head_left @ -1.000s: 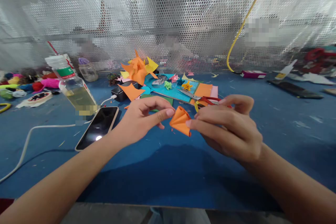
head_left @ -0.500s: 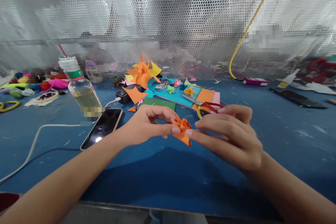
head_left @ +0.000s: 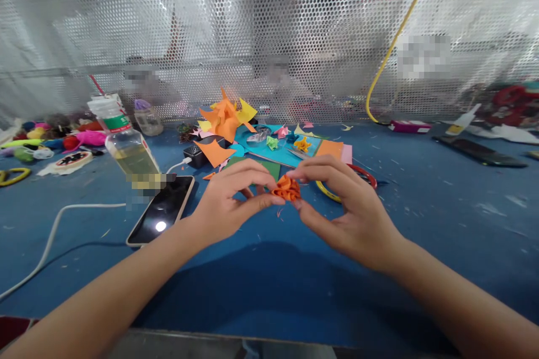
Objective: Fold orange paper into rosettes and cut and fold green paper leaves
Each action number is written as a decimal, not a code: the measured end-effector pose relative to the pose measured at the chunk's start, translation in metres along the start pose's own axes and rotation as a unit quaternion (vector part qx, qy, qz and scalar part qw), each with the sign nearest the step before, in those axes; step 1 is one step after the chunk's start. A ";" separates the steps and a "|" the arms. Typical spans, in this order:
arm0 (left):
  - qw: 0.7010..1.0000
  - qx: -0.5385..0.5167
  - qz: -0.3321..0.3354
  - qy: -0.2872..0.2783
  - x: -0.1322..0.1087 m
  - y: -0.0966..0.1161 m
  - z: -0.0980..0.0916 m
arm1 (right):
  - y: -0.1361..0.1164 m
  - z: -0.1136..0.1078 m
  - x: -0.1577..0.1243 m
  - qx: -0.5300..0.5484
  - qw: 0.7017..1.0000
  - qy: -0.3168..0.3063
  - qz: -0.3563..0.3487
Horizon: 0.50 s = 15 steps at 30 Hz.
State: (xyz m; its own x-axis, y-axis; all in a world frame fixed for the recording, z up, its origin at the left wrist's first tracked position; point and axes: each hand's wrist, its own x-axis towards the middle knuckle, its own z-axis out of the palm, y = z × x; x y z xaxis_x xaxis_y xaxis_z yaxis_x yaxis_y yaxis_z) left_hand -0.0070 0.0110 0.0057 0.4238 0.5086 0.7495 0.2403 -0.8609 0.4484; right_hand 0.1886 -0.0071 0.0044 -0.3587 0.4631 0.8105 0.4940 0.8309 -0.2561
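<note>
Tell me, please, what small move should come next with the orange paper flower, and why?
Probably a firmer pinch by the left hand at the base, so the right hand can tease one petal outward. The orange paper flower sits between both hands' fingertips above the blue table, and its rolled petals look tightly bunched.

txt: none legible | bottle (head_left: pixel 124 143) label: green/red, print too small to rd | other marks: blurred
</note>
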 end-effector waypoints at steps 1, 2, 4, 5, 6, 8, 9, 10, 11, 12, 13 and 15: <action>1.000 -0.002 0.000 -0.008 0.000 0.000 0.000 | 0.000 0.000 0.000 -0.003 1.000 0.003 -0.003; 1.000 -0.004 0.000 -0.016 0.000 0.000 0.000 | 0.001 0.001 0.000 -0.004 1.000 0.004 -0.009; 1.000 -0.007 0.000 -0.025 0.000 0.000 0.001 | 0.002 0.001 0.000 -0.010 1.000 -0.001 -0.020; 1.000 -0.007 0.001 -0.026 -0.001 0.000 0.001 | 0.003 0.001 -0.001 -0.014 1.000 -0.005 -0.025; 1.000 -0.007 0.001 -0.027 -0.001 0.001 0.002 | 0.004 0.001 -0.001 -0.020 0.999 -0.009 -0.029; 1.000 -0.003 0.000 -0.029 -0.001 0.001 0.002 | 0.005 0.000 -0.002 -0.036 0.999 -0.013 -0.035; 0.999 0.002 -0.002 -0.032 -0.001 0.002 0.003 | 0.005 0.000 -0.002 -0.044 0.998 -0.015 -0.039; 0.999 0.008 -0.004 -0.035 0.000 0.003 0.003 | 0.005 0.000 -0.003 -0.049 0.998 -0.016 -0.042; 0.999 0.015 -0.005 -0.040 0.000 0.003 0.004 | 0.004 0.000 -0.003 -0.053 0.997 -0.016 -0.043; 0.999 0.021 -0.008 -0.048 0.000 0.004 0.004 | 0.004 0.001 -0.003 -0.057 0.997 -0.016 -0.043; 0.998 0.025 -0.013 -0.056 0.001 0.005 0.004 | 0.003 0.001 -0.003 -0.061 0.997 -0.015 -0.042; 0.997 0.030 -0.031 -0.071 0.001 0.006 0.005 | 0.003 0.002 -0.002 -0.068 0.997 -0.014 -0.038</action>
State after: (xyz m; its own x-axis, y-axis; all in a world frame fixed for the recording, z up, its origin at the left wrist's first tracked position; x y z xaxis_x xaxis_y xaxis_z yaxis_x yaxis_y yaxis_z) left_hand -0.0008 0.0064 0.0070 0.5253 0.5584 0.6420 0.3200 -0.8288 0.4591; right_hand 0.1895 -0.0052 0.0010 -0.4213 0.4100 0.8090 0.5658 0.8159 -0.1188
